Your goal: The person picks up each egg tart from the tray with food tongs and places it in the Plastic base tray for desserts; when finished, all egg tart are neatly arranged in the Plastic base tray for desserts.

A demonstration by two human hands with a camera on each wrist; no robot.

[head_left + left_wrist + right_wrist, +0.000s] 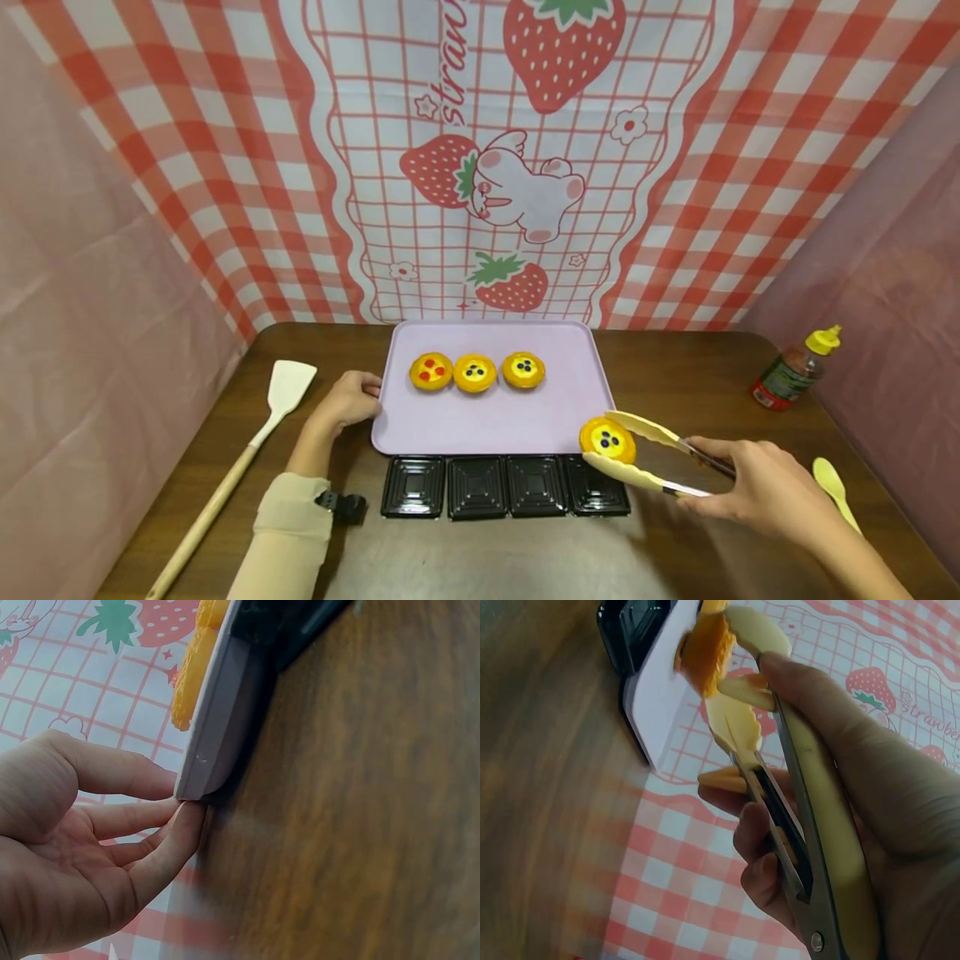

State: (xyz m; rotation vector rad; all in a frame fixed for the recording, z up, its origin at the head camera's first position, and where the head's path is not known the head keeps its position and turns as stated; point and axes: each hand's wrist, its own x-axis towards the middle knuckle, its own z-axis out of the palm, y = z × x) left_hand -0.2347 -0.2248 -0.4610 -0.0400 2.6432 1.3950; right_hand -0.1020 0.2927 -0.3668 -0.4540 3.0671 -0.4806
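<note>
In the head view my right hand (765, 492) grips cream-tipped tongs (633, 475). Between the tong tips is an egg tart (608, 440) with dark berries, over the front right corner of the lilac tray (465, 425). The right wrist view shows that tart (706, 652) from the side, and my fingers wrapped around the tongs' handles. My left hand (352, 402) is at the tray's left edge; up close, its thumb and fingertips pinch the rim (196, 761). Three more tarts sit in a row on the tray: one with red pieces (431, 372), two with dark berries (475, 373).
Several black square plastic trays (477, 487) line the lilac tray's front edge. A white spatula (288, 387) with a wooden handle lies at the left. A yellow-capped bottle (791, 375) stands at the back right, and a pale yellow spoon (831, 483) lies beyond my right hand.
</note>
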